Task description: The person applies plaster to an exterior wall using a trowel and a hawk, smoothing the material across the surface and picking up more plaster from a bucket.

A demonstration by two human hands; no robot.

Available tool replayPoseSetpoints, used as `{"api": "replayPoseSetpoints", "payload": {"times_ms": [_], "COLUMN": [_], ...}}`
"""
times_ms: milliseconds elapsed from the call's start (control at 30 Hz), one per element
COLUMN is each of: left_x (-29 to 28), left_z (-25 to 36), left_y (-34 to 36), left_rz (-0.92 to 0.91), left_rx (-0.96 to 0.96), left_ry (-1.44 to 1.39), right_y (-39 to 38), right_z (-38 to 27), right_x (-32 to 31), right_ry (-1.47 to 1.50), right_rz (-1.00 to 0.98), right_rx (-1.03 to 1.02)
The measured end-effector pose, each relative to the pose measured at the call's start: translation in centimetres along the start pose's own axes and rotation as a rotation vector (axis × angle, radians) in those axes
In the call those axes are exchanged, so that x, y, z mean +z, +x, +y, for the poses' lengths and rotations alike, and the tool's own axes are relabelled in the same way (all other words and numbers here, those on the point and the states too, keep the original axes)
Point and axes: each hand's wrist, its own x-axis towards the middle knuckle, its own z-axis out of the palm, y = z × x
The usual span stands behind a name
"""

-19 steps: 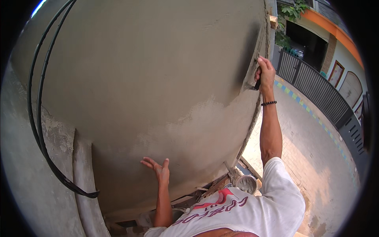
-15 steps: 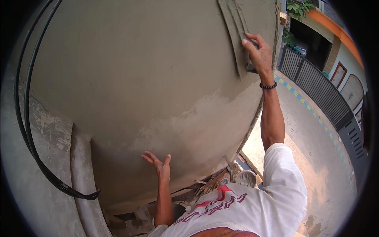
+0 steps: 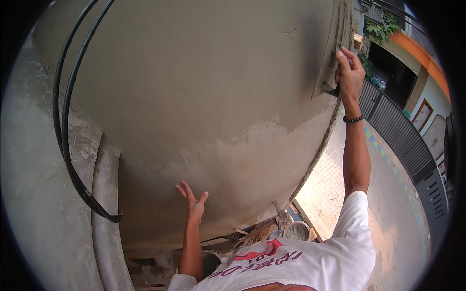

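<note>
At the right edge of a grey plastered wall (image 3: 194, 87), my right hand (image 3: 351, 77) is closed around the handle of a plastering trowel (image 3: 324, 76). Its long mortar-smeared blade lies against the wall, and the dark handle end shows below my fingers. My left hand (image 3: 195, 207) is held lower down in front of the wall, fingers spread and holding nothing; whether it touches the surface I cannot tell. Lighter, patchy plaster (image 3: 262, 130) crosses the wall's lower part, with smoother, darker plaster above it.
Two black cables (image 3: 64, 121) loop down on the left, before a rounded grey column (image 3: 106, 194). Below are wood scraps (image 3: 257, 234) and a bucket (image 3: 297, 231) with grey material. Beyond the wall's right edge lie a paved street (image 3: 383, 194) and a dark gate (image 3: 400, 133).
My right hand has carried the trowel rightward to the wall's edge, leaving smoothed plaster where the blade was. My left hand stays spread at nearly the same place. The view has shifted slightly.
</note>
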Motion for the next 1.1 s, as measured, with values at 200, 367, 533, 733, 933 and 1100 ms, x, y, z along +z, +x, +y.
{"api": "replayPoseSetpoints", "payload": {"times_ms": [200, 367, 533, 733, 933, 1100], "left_x": [0.4, 0.0, 0.5, 0.6, 0.9, 3.0], "left_z": [0.8, 0.3, -0.2, -2.9, -8.1, -12.2], "left_y": [0.2, 0.0, 0.6, 0.4, -3.0, -3.6], "left_rz": [-0.062, -0.066, -0.046, 0.001, -0.083, -0.205], "left_rx": [0.005, -0.033, -0.013, 0.062, -0.107, -0.083], "left_ry": [-0.044, -0.034, -0.030, -0.122, -0.145, -0.154], "right_y": [18.8, 7.9, -6.1, -18.5, -6.3, 1.6], "right_z": [-6.1, -8.7, -12.2, -4.1, -13.9, -22.3], "right_x": [-1.5, 11.4, 13.9, 11.4, 13.2, 15.9], "right_ry": [0.027, -0.196, -0.393, -0.625, -0.330, -0.260], "right_rz": [-0.151, -0.196, -0.515, -1.083, -0.524, -0.447], "right_rx": [-0.009, -0.754, -0.665, -0.790, -0.816, -0.649]}}
